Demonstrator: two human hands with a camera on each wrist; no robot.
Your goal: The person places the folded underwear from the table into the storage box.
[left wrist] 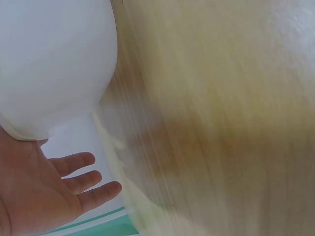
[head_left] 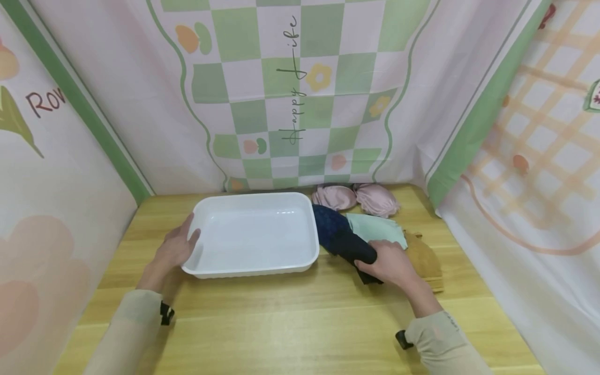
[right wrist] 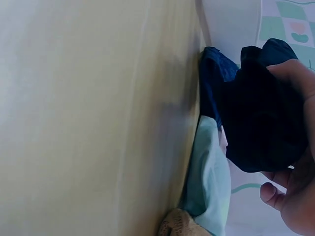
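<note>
At the left end of a white rectangular tray (head_left: 253,234), my left hand (head_left: 173,250) holds the rim, thumb over the edge. Its other visible fingers (left wrist: 93,194) spread out below the rim in the left wrist view. My right hand (head_left: 391,263) grips a bunched black cloth garment (right wrist: 266,113), its near end raised from the table. A dark blue patterned cloth (head_left: 332,223) adjoins it beside the tray's right side; whether the two are one piece I cannot tell. Behind the right hand lies a folded mint-green cloth (head_left: 375,228).
A pink satin bra (head_left: 335,198) lies at the table's back edge, right of the tray. A mustard-brown cloth (head_left: 424,263) is to the right of my right hand. Printed curtains (head_left: 300,104) enclose the wooden table (head_left: 281,328) at back and sides.
</note>
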